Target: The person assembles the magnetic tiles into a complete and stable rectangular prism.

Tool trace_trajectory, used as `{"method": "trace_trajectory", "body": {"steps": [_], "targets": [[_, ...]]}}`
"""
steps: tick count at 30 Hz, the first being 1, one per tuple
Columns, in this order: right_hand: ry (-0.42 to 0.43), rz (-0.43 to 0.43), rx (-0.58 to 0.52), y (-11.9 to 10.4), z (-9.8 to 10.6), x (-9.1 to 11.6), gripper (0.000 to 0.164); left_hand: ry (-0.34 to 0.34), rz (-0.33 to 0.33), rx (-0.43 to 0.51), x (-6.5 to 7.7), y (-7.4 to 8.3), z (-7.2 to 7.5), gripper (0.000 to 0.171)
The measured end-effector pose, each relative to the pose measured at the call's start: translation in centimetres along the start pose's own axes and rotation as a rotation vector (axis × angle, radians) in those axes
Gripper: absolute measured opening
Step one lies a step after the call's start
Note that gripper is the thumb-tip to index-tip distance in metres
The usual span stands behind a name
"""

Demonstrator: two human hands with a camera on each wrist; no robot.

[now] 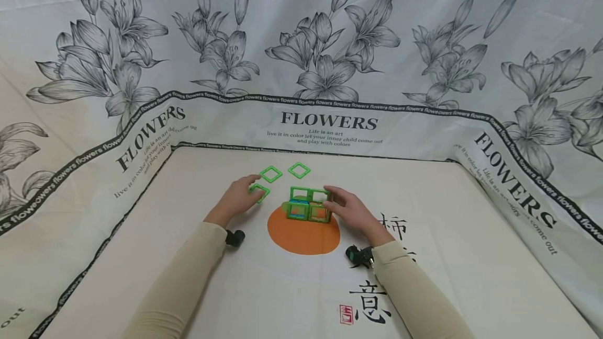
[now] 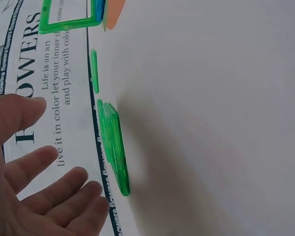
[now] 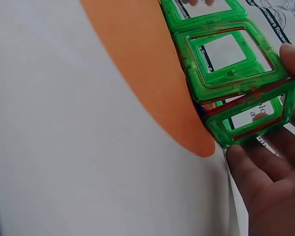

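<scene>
A boxy structure of green square-framed magnetic tiles (image 1: 308,209) stands on the orange printed circle, with some blue and orange-red showing in its frames. My right hand (image 1: 349,208) grips its right side; in the right wrist view the thumb (image 3: 292,59) lies on one side and the fingers spread along the end tile (image 3: 253,118). At the left, my left hand (image 1: 237,200) hovers by a loose green square tile (image 1: 259,192). Its fingers are loosely bent and hold nothing in the left wrist view, apart from the green tiles (image 2: 114,147) there.
Two more loose green square tiles, one at left (image 1: 270,174) and one at right (image 1: 299,170), lie flat beyond the structure. The white cloth (image 1: 264,286) bears an orange circle (image 1: 301,239) and black characters. Flower-printed curtain (image 1: 330,130) walls surround the table.
</scene>
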State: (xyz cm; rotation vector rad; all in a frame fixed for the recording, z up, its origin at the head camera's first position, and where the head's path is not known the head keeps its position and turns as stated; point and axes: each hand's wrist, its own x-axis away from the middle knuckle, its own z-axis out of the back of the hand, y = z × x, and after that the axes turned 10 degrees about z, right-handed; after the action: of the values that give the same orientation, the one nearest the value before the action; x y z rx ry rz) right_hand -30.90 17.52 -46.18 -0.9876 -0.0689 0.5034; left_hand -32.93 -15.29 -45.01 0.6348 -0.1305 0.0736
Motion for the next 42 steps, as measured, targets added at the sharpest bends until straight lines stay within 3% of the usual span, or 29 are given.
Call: {"method": "trace_trajectory", "body": {"steps": [8,18,25,30,42], "targets": [[0.024,-0.061,0.023,-0.3,-0.3,-0.1,0.049,-0.006,0.038,-0.043,-0.2,-0.1,0.0,0.059],[0.036,-0.066,0.029,0.0,-0.3,-0.3,0.050,-0.009,0.101,-0.103,-0.7,-0.1,-0.5,0.059],[0.039,-0.058,0.028,-0.1,-0.4,-0.3,0.049,0.064,0.094,-0.215,-0.8,0.4,-1.2,0.057],[0.038,-0.077,0.012,-0.2,-0.4,-0.3,0.049,0.089,0.156,-0.277,-0.5,1.2,-1.4,0.051],[0.041,-0.073,0.010,-0.1,-0.5,-0.3,0.049,0.050,0.275,-0.145,-0.4,1.9,-1.0,0.048]]}}
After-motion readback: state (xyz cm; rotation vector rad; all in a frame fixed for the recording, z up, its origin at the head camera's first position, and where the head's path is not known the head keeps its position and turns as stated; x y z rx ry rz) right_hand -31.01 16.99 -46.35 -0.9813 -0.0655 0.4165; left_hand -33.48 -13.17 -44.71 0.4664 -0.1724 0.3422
